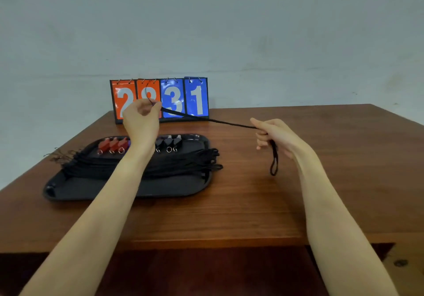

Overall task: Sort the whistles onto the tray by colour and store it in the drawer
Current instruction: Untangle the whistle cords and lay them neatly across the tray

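So right now you've got a long black braided lanyard cord (220, 121) stretched between both hands, up in the air over the brown wooden counter (252, 204). Your left hand (141, 121) has its fingers (156, 106) pinching one end high up in front of the orange and blue flip scoreboard (160, 99); I can't tell whether a whistle is tucked in that hand. Your right hand (273, 135) has its fingers curled round the other end, with a loop of cord dangling below it. The cord's long axis runs left to right, sloping down toward your right, roughly parallel to the long side of the black plastic tray (128, 190). That tray sits directly under your left hand, well left of your right one, so the left is the nearer hand for setting anything down. On it the red whistles (112, 145) sit at the back left, the black whistles (168, 143) to their right, and a bundle of black cords (183, 162) lies across the middle. Looks like the gap between the two groups is right beneath your left wrist.
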